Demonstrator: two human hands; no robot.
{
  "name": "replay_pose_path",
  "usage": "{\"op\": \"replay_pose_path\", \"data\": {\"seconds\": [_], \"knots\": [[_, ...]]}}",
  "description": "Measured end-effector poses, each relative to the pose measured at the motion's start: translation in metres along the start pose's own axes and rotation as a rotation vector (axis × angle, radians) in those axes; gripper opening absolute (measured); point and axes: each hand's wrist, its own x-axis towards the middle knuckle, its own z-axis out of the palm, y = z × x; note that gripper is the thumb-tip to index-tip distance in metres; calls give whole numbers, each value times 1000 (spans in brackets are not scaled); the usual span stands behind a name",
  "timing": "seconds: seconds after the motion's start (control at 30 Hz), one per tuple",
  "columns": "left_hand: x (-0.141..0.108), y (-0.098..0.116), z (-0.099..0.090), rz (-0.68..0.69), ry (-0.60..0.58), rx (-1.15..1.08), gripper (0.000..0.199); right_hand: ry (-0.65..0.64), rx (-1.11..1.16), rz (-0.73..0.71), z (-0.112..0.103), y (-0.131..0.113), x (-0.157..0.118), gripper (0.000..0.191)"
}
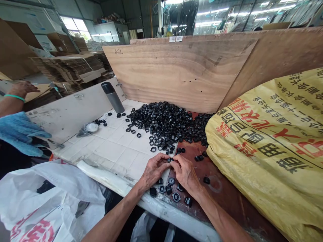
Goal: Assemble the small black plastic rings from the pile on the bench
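Gripping small black plastic ring (170, 160) between fingers (176, 162) of left hand (153, 171) and right hand (185, 173).

Item counts, head view, as I read them on my screen. Hands: three in all, the wearer's left hand (152, 172) and right hand (186, 173), plus one co-worker's hand (22, 89) at upper left. Black plastic part (169, 160): one, pinched between the wearer's two hands. Loose black caps (169, 190): nine, on the worktop (224, 198) just below the hands. Black plastic rings (158, 124): one heap, too many for me to count. Steel vacuum flask (113, 99): one. Yellow woven sack (262, 151): one. Blue cloth (20, 134): one. White plastic bags (50, 201): two. Upright wooden boards (174, 72): two.
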Motion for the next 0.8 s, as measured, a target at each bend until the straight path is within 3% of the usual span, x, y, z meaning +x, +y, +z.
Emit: {"op": "replay_pose_path", "data": {"seconds": [0.17, 0.37, 0.63, 0.8], "knots": [[2, 5, -1, -106, -25, -187, 29, 13, 170, -138, -8, -3, 3, 18], [1, 11, 1, -70, 16, -196, 30, 88, 233, -18, -6, -4, 5, 13], [1, 16, 1, -110, -18, -245, 32, 105, 254, 23, -5, -7, 6, 16], [-1, 10, 2, 16, -1, -112, 27, 120, 132, 42, 0, -1, 4, 22]]}}
